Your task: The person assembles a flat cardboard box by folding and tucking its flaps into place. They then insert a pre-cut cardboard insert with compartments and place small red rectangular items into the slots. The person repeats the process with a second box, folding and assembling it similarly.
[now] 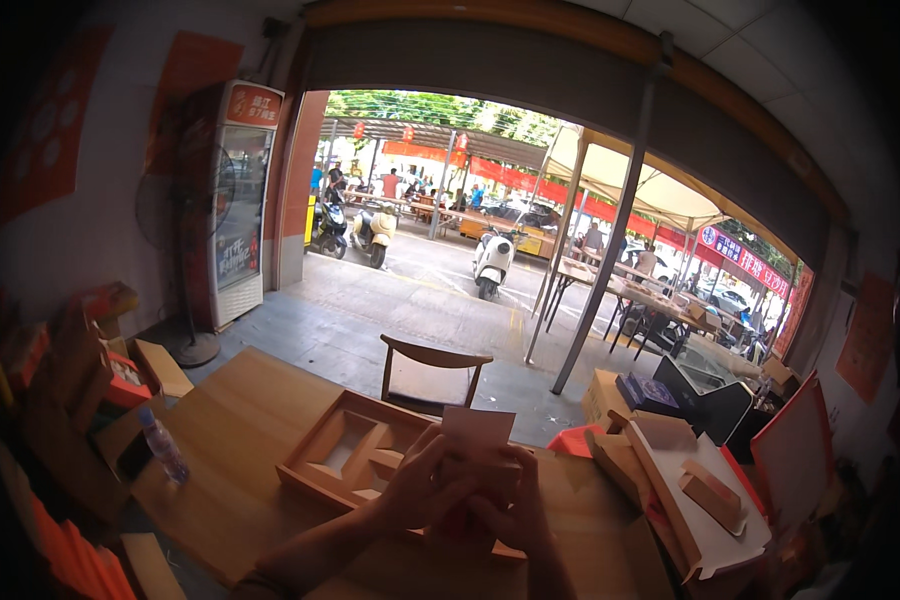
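Observation:
Above the near part of the wooden table, my left hand point(422, 487) and my right hand point(519, 508) are closed around a small box point(482, 474). A pale flap point(478, 428) stands up from its top. My fingers cover much of its sides, and its lower part is in shadow. Just behind and to the left of my hands lies an orange-brown box with divided compartments point(305, 478). Part of that box is hidden by my left hand and forearm.
A plastic bottle point(163, 446) stands on the wooden table point(232, 420) at left. A chair point(436, 372) is at the far side. Cartons and an open white-lined box point(664, 440) crowd the right. A drinks fridge point(238, 205) and fan stand left of the open shopfront; scooters are outside.

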Demonstrator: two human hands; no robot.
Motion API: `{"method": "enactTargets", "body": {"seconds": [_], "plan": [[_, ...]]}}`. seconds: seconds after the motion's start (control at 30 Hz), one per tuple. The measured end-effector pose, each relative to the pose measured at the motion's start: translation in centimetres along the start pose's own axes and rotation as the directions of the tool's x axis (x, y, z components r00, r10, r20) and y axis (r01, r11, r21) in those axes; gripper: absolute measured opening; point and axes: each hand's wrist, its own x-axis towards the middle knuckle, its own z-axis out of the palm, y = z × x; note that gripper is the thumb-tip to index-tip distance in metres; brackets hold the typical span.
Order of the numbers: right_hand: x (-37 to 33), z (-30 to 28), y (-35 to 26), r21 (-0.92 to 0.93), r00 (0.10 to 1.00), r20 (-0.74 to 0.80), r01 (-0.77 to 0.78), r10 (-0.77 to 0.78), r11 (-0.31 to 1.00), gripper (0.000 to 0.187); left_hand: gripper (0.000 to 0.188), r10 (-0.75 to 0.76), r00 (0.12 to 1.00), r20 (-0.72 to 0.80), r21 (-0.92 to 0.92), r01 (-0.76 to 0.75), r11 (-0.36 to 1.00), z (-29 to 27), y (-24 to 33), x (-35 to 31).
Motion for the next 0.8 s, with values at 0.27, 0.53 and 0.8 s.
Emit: {"method": "enactTargets", "body": {"seconds": [0.27, 0.53, 0.8], "plan": [[0.3, -0.6, 0.1, -0.177, 0.997, 0.064, 0.062, -0.052, 0.982, 0.096, 0.046, 0.018, 0.983, -0.181, -0.35, -0.082, 0.933, 0.5, -0.6, -0.8], [0.4, -0.4, -1.1, -0.232, 0.999, 0.053, 0.013, -0.001, 0.973, 0.122, 0.012, -0.144, 0.988, -0.047, -0.182, 0.134, 0.974, -0.9, 0.6, 0.4], [0.6, -0.7, -2.8, -0.313, 0.996, 0.074, -0.027, 0.053, 0.949, 0.111, 0.024, 0.045, 0.988, 0.147, -0.234, -0.009, 0.972, -1.6, -0.4, 0.7]]}}
